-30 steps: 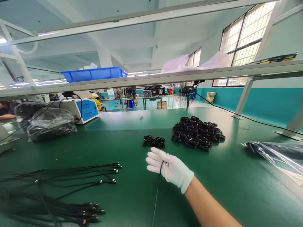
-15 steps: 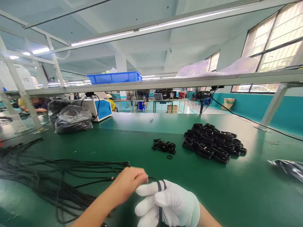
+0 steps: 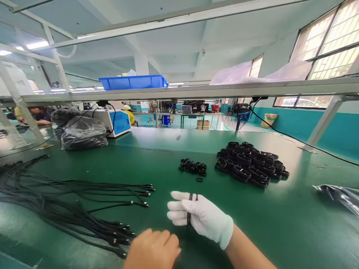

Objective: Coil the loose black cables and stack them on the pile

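Observation:
My right hand [image 3: 200,215] wears a white glove and is raised over the bench. A black cable [image 3: 189,217] is looped round its fingers, with the thumb resting against the loops. My left hand [image 3: 155,249], bare and slightly blurred, is curled closed at the bottom edge, below and left of the glove. What it holds is hidden behind its fingers. Left of both hands lies a spread of loose black cables [image 3: 81,215], their metal plugs pointing toward the hands.
Small black rings [image 3: 193,167] lie in a pile ahead. To their right is a heap of coiled black cables [image 3: 249,164]. A clear plastic bag [image 3: 338,194] lies at the right. Bagged goods [image 3: 84,132] and a white-blue machine [image 3: 117,122] stand back left. A shelf [image 3: 190,91] crosses above.
My left hand has moved down toward me from beside the gloved fingertips. The gloved hand has risen slightly, with the cable still round its fingers. The view has shifted a little.

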